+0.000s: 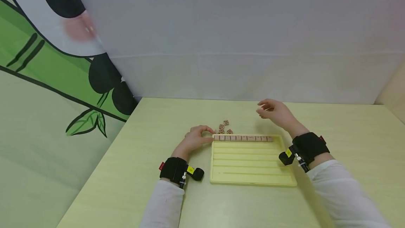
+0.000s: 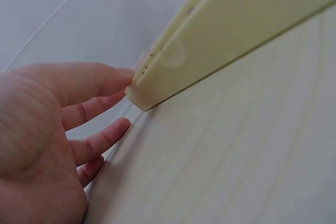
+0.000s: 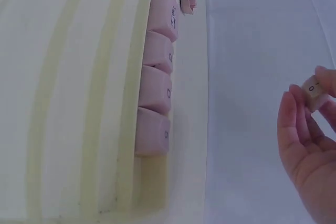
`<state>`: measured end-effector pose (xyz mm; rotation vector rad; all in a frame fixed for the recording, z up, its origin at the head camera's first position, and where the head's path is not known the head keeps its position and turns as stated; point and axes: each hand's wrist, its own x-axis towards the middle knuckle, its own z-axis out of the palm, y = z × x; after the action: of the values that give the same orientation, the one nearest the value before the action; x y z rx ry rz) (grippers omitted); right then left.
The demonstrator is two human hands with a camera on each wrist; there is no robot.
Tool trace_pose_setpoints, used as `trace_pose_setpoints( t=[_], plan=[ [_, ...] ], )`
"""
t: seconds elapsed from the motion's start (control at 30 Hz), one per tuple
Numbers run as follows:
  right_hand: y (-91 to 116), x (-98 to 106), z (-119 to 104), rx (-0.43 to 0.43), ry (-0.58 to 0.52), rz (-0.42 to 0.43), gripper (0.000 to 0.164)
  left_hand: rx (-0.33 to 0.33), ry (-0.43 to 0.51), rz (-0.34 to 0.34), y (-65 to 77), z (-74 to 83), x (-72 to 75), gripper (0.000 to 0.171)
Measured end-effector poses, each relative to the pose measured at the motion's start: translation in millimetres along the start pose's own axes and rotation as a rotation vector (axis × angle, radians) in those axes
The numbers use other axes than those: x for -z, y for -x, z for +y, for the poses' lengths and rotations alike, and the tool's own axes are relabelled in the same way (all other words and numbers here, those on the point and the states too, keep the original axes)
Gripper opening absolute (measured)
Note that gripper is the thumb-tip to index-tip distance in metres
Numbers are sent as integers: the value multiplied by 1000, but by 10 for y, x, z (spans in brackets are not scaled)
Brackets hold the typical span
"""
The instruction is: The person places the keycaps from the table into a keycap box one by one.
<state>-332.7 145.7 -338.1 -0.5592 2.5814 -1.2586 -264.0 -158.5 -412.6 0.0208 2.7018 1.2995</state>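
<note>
My left grip (image 1: 197, 138) pinches the far left corner of the tray (image 1: 253, 178), I judge to steady it. The right grip (image 1: 274, 111), lifted above the desk (image 1: 152, 126), pinches one key (image 3: 314, 94), perhaps sideways so its mark shows. The key row (image 1: 243, 138) sits snug in the far slot; loose keys (image 1: 230, 131) lie just beyond, probably for easy reach. Most marks are too small for me to read; the tray hides some left fingertips.

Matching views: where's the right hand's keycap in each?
Head: at the right hand, right of centre; too small to make out.
Left wrist: not in it.
Right wrist: keycap near right edge, pinched in fingers.
Shared landmark: yellow tray, below centre in head, upper right in left wrist, left side in right wrist.
</note>
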Motion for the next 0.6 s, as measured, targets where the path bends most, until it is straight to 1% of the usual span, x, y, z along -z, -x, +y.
trace_pose_setpoints(
  t=[0.1,0.17,0.27,0.37,0.47,0.6],
  plan=[
    [65,-21,-8,-23,-65,5,45,-7,0,-7,42,-19,10,20],
    [63,-27,-8,-31,-77,-4,44,-5,0,-4,53,-23,18,21],
    [70,-43,-6,-17,-77,-8,44,-1,0,-3,65,-29,23,21],
    [95,-37,12,6,-108,-1,45,-5,-4,0,63,-35,20,22],
    [134,-17,55,18,-177,8,45,-3,2,1,54,-34,6,22],
    [235,5,150,7,-283,35,46,7,20,-14,38,-11,-34,21]
  ],
)
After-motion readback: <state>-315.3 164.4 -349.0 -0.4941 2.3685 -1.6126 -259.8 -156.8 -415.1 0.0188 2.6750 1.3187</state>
